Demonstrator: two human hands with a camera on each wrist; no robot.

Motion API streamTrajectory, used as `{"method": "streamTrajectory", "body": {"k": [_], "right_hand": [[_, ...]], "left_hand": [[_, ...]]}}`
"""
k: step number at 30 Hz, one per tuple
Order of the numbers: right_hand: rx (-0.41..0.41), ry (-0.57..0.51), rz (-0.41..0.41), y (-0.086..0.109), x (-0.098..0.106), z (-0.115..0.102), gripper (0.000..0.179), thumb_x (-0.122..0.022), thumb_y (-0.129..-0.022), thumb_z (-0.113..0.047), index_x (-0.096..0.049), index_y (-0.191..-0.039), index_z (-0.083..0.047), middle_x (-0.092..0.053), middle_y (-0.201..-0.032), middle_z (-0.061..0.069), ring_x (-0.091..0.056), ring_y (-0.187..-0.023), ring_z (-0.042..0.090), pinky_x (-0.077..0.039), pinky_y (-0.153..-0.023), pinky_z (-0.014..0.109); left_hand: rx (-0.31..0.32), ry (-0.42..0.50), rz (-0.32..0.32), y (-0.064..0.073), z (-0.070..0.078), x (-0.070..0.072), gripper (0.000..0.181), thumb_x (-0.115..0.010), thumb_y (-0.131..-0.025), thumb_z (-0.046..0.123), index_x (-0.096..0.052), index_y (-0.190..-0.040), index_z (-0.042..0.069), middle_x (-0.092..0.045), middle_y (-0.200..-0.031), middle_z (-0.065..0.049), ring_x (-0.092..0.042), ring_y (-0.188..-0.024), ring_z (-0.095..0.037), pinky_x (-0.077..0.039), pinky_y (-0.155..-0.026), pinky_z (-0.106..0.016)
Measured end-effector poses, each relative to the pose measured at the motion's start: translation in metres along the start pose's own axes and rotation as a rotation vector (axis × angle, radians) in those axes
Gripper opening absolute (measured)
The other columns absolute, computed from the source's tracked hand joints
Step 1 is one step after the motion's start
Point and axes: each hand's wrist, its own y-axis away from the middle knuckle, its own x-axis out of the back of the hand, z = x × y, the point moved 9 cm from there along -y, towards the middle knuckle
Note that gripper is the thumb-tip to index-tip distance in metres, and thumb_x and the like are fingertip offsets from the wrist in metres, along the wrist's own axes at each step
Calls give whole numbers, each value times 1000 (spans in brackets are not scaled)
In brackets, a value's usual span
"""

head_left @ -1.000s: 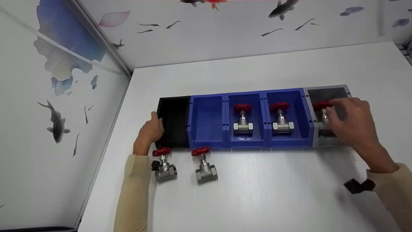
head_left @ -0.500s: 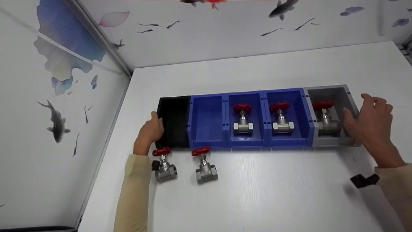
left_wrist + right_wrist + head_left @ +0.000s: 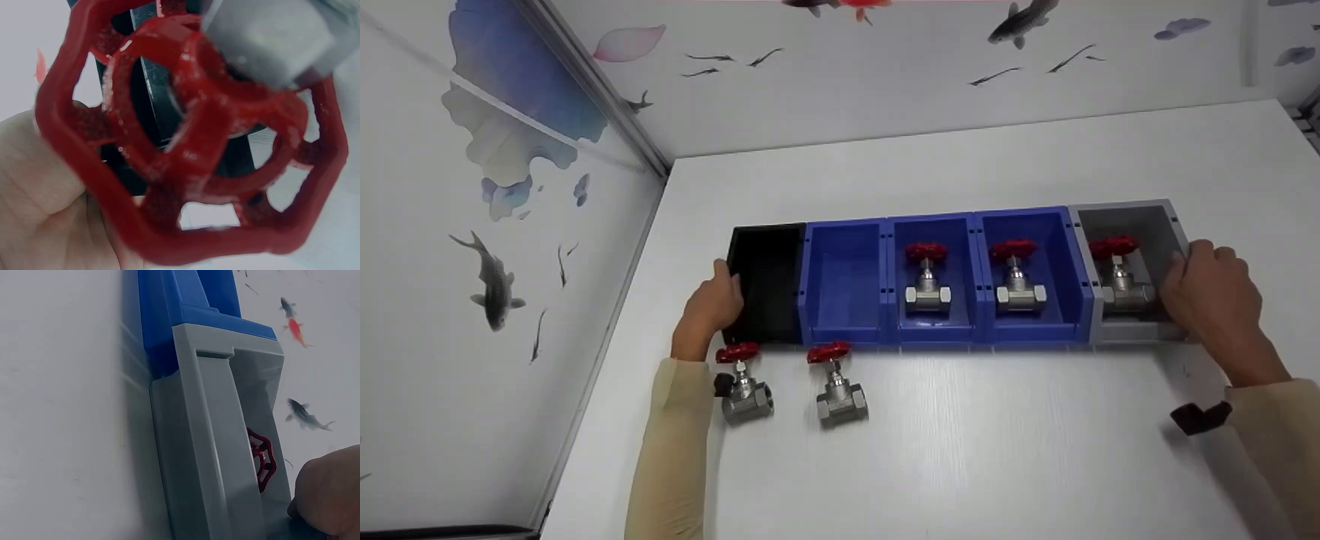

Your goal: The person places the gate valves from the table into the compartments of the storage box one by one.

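Note:
Side by side stand a black bin (image 3: 766, 281), three blue bins (image 3: 844, 289) and a grey bin (image 3: 1144, 331). My left hand (image 3: 712, 306) grips the black bin's left wall, thumb over the rim. At the other end my right hand (image 3: 1216, 300) holds the grey bin's right wall, its thumb inside and its fingers hidden behind the wall. A gate valve (image 3: 1123, 289) with a red handwheel lies in the grey bin. The two right-hand blue bins hold one similar valve (image 3: 928, 292) each. In the left wrist view, a large red handwheel (image 3: 197, 135) covers much of the black bin.
Two more valves lie on the white table (image 3: 997, 450) in front of the bins: one valve (image 3: 746, 394) by the left forearm, another valve (image 3: 840, 394) to its right. White panels (image 3: 885, 82) with painted fish border the table at the back and left.
My right hand let go of the valve in the grey bin, moved right, then took hold of that bin's right wall. My left hand stayed on the black bin.

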Motion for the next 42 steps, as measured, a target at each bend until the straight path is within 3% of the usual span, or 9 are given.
{"method": "streamTrajectory", "body": {"k": [7,12,18,26,42], "right_hand": [[9,1,-6,0,-4,3,49,-28,-106,-26,-41,-104,21,-46,-90,40,-51,-73,54,-39,-49,56],[-5,18,-3,-1,-4,2,47,-29,-106,-27,-42,-98,17,-48,-84,38,-52,-63,50,-37,-44,51],[-30,62,-60,-1,-6,5,48,-24,-107,-31,-39,-99,14,-50,-68,30,-50,-54,40,-34,-41,45],[-41,72,-91,0,-8,5,47,-23,-107,-31,-38,-99,12,-49,-63,24,-47,-51,33,-34,-40,41],[-32,89,-85,0,-8,4,50,-23,-108,-31,-38,-104,16,-50,-64,27,-48,-52,35,-35,-42,42]], "left_hand": [[6,-5,2,-1,0,0,33,-29,-108,22,-35,-126,-5,-66,-90,-29,-65,-73,-36,-48,-63,-47],[12,-4,3,-1,-1,0,33,-29,-109,22,-35,-126,-5,-66,-89,-28,-64,-71,-35,-47,-62,-46],[8,-1,-5,-1,0,-1,31,-28,-109,22,-34,-124,-5,-65,-88,-28,-62,-69,-33,-47,-61,-46],[-4,7,4,0,0,1,31,-28,-108,21,-34,-124,-5,-65,-87,-29,-60,-66,-32,-45,-59,-44],[9,15,23,1,-2,3,32,-28,-108,25,-38,-121,-3,-65,-89,-27,-59,-67,-31,-44,-57,-43]]}}
